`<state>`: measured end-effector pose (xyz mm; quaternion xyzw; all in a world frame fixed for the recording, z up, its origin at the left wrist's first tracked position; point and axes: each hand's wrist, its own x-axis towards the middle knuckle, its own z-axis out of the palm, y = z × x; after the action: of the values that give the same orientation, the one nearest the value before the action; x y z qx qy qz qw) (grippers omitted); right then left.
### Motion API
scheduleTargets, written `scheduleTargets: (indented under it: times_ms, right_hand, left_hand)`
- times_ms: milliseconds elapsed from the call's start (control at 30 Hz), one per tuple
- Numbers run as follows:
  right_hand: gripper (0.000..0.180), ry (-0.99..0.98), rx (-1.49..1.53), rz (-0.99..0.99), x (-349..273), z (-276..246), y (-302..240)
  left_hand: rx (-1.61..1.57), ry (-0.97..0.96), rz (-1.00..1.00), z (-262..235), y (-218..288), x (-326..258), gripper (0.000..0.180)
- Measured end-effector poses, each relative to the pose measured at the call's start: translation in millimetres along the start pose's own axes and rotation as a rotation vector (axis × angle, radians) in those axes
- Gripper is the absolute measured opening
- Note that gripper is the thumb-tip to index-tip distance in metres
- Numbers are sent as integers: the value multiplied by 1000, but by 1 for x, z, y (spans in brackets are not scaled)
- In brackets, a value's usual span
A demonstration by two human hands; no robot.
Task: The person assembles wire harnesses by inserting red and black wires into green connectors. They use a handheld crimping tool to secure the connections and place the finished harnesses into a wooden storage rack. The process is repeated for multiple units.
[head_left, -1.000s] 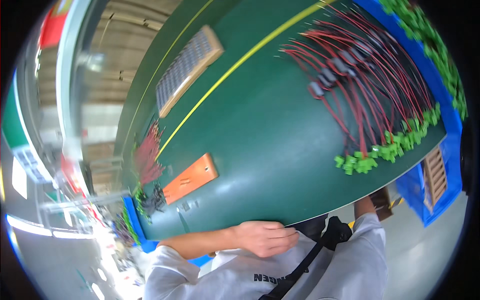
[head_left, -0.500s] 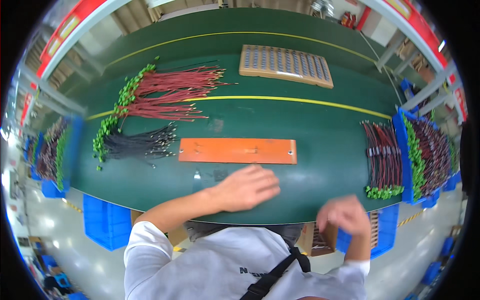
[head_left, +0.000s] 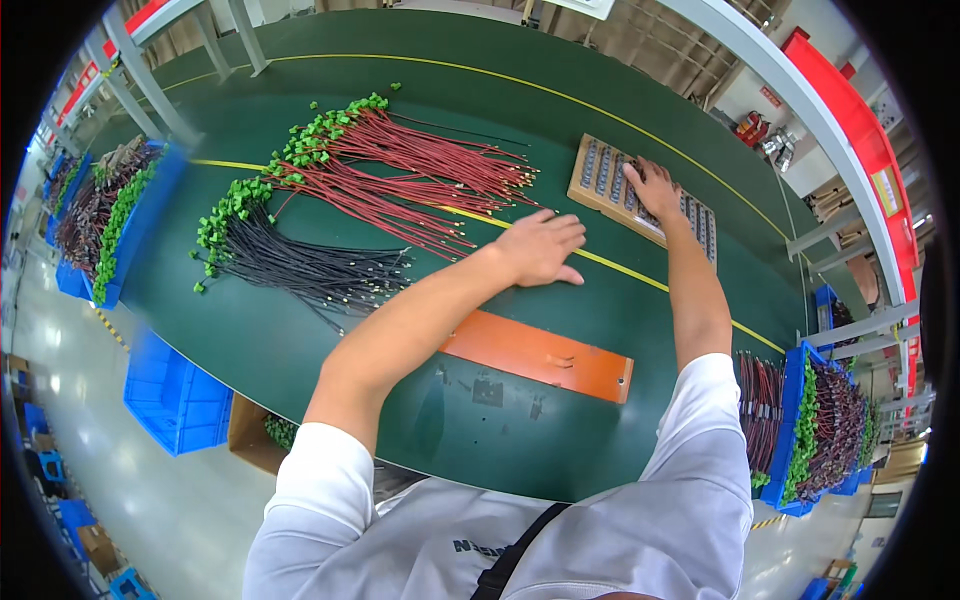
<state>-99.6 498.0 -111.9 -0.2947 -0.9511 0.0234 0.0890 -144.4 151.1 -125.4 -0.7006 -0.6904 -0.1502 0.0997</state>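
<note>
My right hand (head_left: 655, 190) reaches over the tan tray (head_left: 585, 188) of small grey parts set in rows. Its thumb and fingers are apart at the parts; none shows in its grasp. My left hand (head_left: 540, 248) is open, palm down, above the yellow line, with nothing in it. Just left of that hand spread red wires (head_left: 400, 215) with green connectors, and nearer lie black wires (head_left: 300, 258) with green connectors. An orange strip fixture (head_left: 545, 355) rests below my left hand, its left end partly hidden by my forearm.
Blue bins of wire harnesses stand at the left (head_left: 150, 215) and right (head_left: 790, 440) table ends. A bundle of dark red wires (head_left: 758, 405) lies beside the right bin. Below the front edge are an empty blue bin (head_left: 175, 390) and a cardboard box (head_left: 255, 435).
Both hands have moved forward over the table: the right from the front edge to the tray, the left past the orange fixture. The whole view has turned and shifted.
</note>
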Motion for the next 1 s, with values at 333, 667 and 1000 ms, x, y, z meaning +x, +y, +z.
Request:
scheduleTargets:
  times_ms: [333,667,1000]
  right_hand:
    - [75,-2,12,-42,-67,-7,-8]
    - [67,60,39,-110,-140,-15,-46]
    - [66,56,63,-95,-148,-19,-55]
  left_hand:
    - [250,-7,-63,-14,-55,-32,70]
    - [-422,144,-569,19,-54,40,30]
    - [287,121,-412,15,-100,28,41]
